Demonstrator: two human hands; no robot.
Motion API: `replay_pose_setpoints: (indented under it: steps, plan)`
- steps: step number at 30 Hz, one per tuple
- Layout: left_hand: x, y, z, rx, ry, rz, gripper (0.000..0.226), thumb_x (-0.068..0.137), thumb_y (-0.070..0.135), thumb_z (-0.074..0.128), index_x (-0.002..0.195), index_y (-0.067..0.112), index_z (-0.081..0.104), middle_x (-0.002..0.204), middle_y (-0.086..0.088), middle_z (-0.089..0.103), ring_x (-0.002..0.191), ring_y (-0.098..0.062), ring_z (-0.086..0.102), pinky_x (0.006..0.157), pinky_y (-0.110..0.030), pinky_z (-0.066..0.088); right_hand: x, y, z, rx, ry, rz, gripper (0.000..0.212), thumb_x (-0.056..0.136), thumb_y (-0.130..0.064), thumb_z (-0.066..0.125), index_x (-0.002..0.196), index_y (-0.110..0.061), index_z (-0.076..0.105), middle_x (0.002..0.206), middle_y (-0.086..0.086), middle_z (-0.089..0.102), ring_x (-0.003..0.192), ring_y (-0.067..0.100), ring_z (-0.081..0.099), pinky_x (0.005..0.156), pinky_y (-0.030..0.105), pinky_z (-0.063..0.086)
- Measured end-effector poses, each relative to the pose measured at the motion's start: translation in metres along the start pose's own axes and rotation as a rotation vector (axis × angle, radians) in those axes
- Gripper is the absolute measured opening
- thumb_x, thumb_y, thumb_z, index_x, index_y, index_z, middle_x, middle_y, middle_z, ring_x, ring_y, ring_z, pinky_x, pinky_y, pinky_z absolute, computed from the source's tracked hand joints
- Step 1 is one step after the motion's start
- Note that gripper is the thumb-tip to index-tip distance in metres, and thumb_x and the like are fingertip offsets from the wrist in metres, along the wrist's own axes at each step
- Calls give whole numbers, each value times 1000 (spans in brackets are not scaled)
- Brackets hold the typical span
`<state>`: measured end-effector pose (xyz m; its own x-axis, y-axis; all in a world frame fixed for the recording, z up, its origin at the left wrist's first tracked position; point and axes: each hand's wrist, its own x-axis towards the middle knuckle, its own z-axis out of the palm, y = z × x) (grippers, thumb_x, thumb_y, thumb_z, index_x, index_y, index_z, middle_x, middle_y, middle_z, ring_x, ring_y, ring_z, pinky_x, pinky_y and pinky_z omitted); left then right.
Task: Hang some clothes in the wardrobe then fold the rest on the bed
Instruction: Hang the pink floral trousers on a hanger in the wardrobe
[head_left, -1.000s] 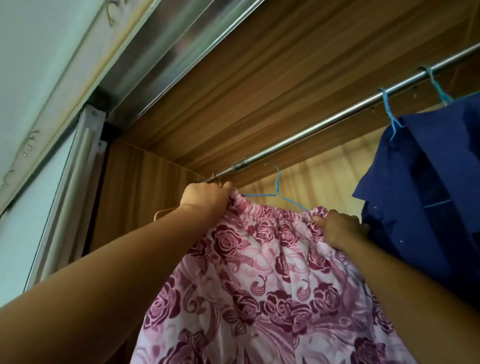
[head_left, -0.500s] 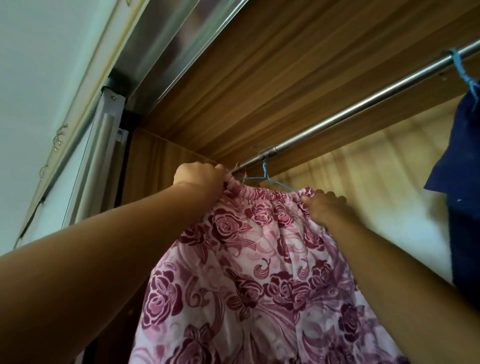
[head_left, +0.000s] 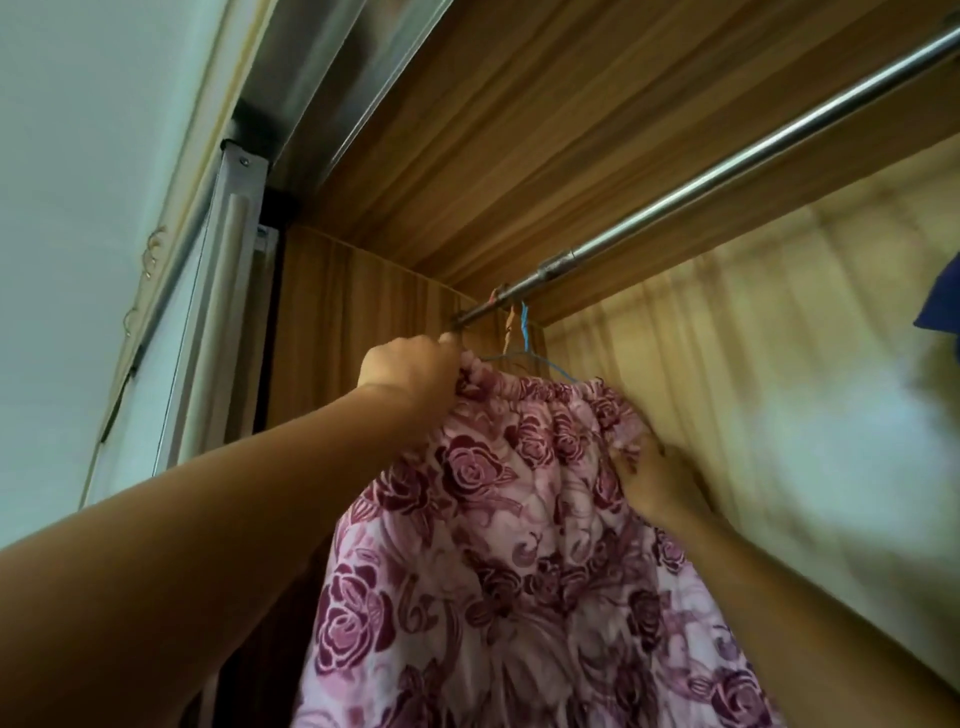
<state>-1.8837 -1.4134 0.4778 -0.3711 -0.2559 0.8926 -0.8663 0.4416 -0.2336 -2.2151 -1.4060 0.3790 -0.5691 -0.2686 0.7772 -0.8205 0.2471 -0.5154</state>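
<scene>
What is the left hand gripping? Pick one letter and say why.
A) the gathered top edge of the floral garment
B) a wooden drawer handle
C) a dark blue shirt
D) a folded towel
A: the left hand has its fingers curled round the gathered top edge of the floral garment, just below the metal rail.

Blue hanger: hook now up at the rod near its left end; 1.0 s ago it was clear below. Right hand has dropped from the waistband corner to lower on the skirt. View has shifted left; the dark blue garment is only a sliver at the right edge.
</scene>
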Motion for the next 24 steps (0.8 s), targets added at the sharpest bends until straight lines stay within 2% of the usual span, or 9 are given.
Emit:
replay_pose_setpoints:
  steps: [3,5,8,11,14,16,18,21,24]
  plan:
    - [-10,-3,10,-292,92,-46,35,100,25,46,133,16,43,104,-12,61,89,-35,60,64,-38,40,-46,45,9,-87,129,11,61,98,-57,44,131,-7,54,123,29,55,114,46,53,92,53,50]
    - [-28,-3,20,-507,177,-78,40,97,30,52,134,18,42,117,-13,56,95,-37,59,69,-41,43,-86,73,17,-225,195,-100,64,92,-59,41,123,-7,62,114,25,56,105,45,54,84,52,51]
    - [-72,4,40,-894,263,-166,56,95,29,61,144,26,36,136,-10,40,106,-28,56,87,-38,48,-145,114,21,-379,203,-178,64,84,-53,44,126,-11,66,130,26,50,119,47,48,94,56,44]
    - [-131,18,67,-1134,210,-265,74,94,25,65,153,37,23,140,-4,35,114,-13,47,103,-31,42,-195,148,22,-495,173,-151,61,79,-46,53,131,-17,64,144,27,42,133,48,40,109,60,31]
    - [-197,39,91,-1299,104,-246,94,93,19,67,156,45,3,153,20,28,134,-1,39,115,-36,36,-240,174,23,-520,124,-75,70,77,-46,66,142,-24,56,152,24,35,140,46,33,111,62,27]
    - [-244,56,106,-1386,18,-288,102,93,16,68,157,44,-6,143,48,24,131,17,37,113,-21,34,-268,188,19,-521,83,-22,82,73,-47,76,148,-26,49,153,23,33,140,45,33,107,62,31]
    - [-294,71,126,-1448,-105,-397,97,91,20,72,158,40,5,141,44,36,124,19,44,108,-16,36,-294,202,15,-498,66,18,88,73,-52,73,152,-26,42,152,26,33,136,48,35,102,63,35]
    - [-361,91,153,-1505,-367,-540,66,80,33,76,140,32,47,130,15,62,121,-7,59,104,-33,46,-325,221,5,-474,32,128,93,78,-58,65,157,-25,28,153,28,29,135,50,33,99,64,37]
    - [-407,111,165,-1568,-604,-570,47,74,23,67,121,20,67,110,8,74,108,-12,68,95,-32,53,-345,235,5,-378,-71,274,104,79,-58,69,159,-19,17,150,31,33,131,51,38,98,61,39]
